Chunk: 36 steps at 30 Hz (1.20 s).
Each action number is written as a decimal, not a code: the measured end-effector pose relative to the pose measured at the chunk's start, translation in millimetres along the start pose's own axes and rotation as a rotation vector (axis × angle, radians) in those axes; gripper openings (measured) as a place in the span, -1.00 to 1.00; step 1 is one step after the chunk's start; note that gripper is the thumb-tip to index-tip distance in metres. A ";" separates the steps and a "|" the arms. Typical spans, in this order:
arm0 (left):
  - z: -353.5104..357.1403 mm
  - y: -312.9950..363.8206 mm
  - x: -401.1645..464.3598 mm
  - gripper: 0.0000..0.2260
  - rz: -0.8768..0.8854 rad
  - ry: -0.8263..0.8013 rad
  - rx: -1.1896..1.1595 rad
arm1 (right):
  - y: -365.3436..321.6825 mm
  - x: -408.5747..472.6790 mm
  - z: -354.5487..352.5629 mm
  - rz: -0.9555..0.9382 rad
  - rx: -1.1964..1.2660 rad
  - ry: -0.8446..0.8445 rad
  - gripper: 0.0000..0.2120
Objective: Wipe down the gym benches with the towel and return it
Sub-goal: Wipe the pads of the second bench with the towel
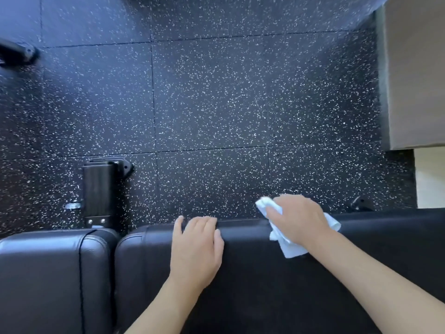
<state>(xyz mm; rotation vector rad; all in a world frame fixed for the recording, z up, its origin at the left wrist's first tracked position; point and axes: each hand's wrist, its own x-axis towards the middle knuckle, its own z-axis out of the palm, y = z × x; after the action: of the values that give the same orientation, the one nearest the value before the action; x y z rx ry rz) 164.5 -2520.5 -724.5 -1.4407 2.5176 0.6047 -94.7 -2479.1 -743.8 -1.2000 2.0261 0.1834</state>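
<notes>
Fingers [274,213] of right hand [301,220] press towel [292,249] onto bench [265,273].

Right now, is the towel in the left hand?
No, the white towel is under the right hand at the bench pad's far edge, while the left hand rests bare on the pad.

two black padded bench cushions [55,273] [265,273], one white towel [289,247] and two bare hands [196,249] [301,220] are counted; one metal bench leg [98,191] is seen.
</notes>
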 end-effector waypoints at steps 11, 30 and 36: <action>19.6 85.4 34.9 -0.59 0.032 -0.156 0.010 | 14.2 -3.2 -0.3 -0.187 0.054 0.046 -0.72; 30.4 136.4 45.9 -0.59 0.030 -0.091 0.017 | 112.4 -17.7 -34.5 0.033 -0.080 0.077 -0.71; 28.1 131.2 45.7 -0.66 0.032 -0.137 -0.010 | 37.2 -25.1 -19.4 -0.088 -0.008 0.075 -0.78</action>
<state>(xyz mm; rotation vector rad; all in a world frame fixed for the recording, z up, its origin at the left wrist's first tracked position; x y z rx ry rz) 27.4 -2485.3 -731.9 -1.3176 2.4391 0.6966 -128.1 -2450.6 -722.4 -1.3161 2.0335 0.1054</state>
